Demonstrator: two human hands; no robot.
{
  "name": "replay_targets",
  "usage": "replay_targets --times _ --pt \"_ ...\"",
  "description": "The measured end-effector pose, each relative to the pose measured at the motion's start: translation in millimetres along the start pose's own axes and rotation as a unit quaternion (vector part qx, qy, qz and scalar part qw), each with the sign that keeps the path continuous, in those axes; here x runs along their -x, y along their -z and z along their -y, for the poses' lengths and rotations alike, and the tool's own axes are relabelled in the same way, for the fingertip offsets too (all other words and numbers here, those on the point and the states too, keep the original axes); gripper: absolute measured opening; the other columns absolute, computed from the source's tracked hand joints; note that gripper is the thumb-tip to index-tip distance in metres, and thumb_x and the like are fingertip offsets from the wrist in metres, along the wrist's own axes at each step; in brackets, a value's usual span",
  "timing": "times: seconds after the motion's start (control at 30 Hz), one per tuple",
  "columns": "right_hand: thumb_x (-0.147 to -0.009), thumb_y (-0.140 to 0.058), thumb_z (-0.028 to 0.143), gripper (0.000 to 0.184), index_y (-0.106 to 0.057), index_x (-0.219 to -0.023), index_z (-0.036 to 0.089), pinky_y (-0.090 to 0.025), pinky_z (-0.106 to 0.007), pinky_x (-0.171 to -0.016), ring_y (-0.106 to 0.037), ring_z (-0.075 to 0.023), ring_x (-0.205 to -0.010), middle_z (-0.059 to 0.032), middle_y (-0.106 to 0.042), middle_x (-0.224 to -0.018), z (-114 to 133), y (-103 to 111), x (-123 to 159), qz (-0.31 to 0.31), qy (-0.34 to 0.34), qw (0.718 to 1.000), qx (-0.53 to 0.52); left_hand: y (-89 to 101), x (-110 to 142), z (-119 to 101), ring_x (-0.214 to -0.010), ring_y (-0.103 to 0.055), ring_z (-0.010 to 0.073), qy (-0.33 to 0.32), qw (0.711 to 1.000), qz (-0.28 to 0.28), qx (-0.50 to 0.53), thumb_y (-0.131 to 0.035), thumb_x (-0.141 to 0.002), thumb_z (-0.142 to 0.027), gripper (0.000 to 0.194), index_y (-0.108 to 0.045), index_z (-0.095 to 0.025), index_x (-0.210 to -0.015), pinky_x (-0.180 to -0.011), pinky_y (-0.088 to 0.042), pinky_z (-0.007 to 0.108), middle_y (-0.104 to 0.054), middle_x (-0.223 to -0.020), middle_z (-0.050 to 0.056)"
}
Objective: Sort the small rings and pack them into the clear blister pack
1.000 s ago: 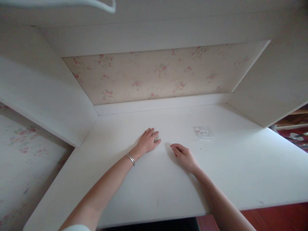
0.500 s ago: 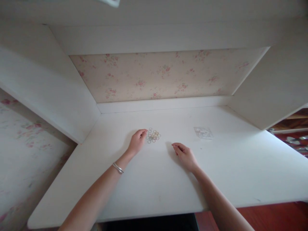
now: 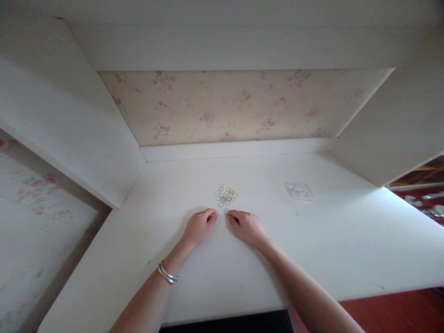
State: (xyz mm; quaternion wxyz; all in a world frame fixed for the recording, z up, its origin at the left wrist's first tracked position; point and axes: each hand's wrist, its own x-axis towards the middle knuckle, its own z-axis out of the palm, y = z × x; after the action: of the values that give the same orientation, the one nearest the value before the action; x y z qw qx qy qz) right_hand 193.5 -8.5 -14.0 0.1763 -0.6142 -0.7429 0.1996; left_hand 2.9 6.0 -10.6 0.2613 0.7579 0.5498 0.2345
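Observation:
A loose cluster of small, thin coloured rings (image 3: 226,196), which look like rubber bands, lies on the white desk (image 3: 222,259). Just on the near side of it rests my left hand (image 3: 201,226), fingers pinched together, with a silver bangle (image 3: 167,274) on the wrist. My right hand (image 3: 245,226) faces it from the right, thumb and fingers also closed. A narrow gap separates the two sets of fingertips. Whatever is between the fingers, if anything, is too small to make out.
To the right on the desk lies a clear plastic packet (image 3: 299,191). White side panels (image 3: 79,125) and a back ledge (image 3: 239,149) enclose the desk, with flowered wallpaper (image 3: 243,106) behind. Shiny objects (image 3: 428,203) show beyond the right panel.
My left hand has drawn back from the rings toward me. My right hand has moved left, so the two hands are now close together. The rings stay on the desk.

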Motion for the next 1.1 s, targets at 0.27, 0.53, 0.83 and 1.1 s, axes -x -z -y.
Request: replay_targets --times 0.27,0.53,0.83,1.1 --pt "-0.091 -0.036 0.037 0.033 -0.06 -0.113 0.035 -0.038 -0.028 -0.069 -0.064 -0.0207 -0.084 -0.0024 -0.07 -0.099 17 -7 -18 -0.005 0.001 0.998 0.062 0.1 5 -7 -0.084 -0.063 0.0181 -0.005 0.986 0.021 -0.166 -0.033 -0.093 -0.035 0.031 -0.063 -0.028 -0.092 -0.068 -0.04 0.026 -0.07 -0.091 0.001" --pt "-0.091 -0.036 0.036 0.032 -0.065 -0.102 0.03 -0.039 -0.024 -0.067 -0.063 -0.0172 -0.077 -0.0027 -0.071 -0.09 9 -8 -13 -0.041 0.02 0.999 0.012 1.0 7 -7 -0.085 -0.063 0.0179 -0.025 0.985 0.026 -0.17 -0.034 -0.093 -0.034 0.028 -0.061 -0.028 -0.096 -0.07 -0.041 0.026 -0.069 -0.093 0.001" --pt "-0.089 -0.038 0.04 0.034 -0.068 -0.098 0.026 -0.042 -0.025 -0.067 -0.063 -0.0175 -0.073 -0.0032 -0.071 -0.084 -16 1 -1 -0.085 -0.019 0.99 -0.108 0.0 7 -8 -0.083 -0.063 0.017 -0.021 0.985 0.026 -0.168 -0.035 -0.093 -0.032 0.027 -0.061 -0.028 -0.097 -0.07 -0.04 0.026 -0.069 -0.091 0.001" --pt "-0.085 -0.04 0.046 0.037 -0.066 -0.094 0.022 -0.036 -0.024 -0.055 -0.053 -0.0146 -0.056 -0.0004 -0.062 -0.063 -20 2 -12 -0.116 -0.075 0.97 -0.2 -3.3 8 -9 -0.087 -0.063 0.0175 -0.014 0.985 0.021 -0.169 -0.036 -0.093 -0.033 0.027 -0.06 -0.028 -0.104 -0.072 -0.042 0.027 -0.069 -0.099 0.001"
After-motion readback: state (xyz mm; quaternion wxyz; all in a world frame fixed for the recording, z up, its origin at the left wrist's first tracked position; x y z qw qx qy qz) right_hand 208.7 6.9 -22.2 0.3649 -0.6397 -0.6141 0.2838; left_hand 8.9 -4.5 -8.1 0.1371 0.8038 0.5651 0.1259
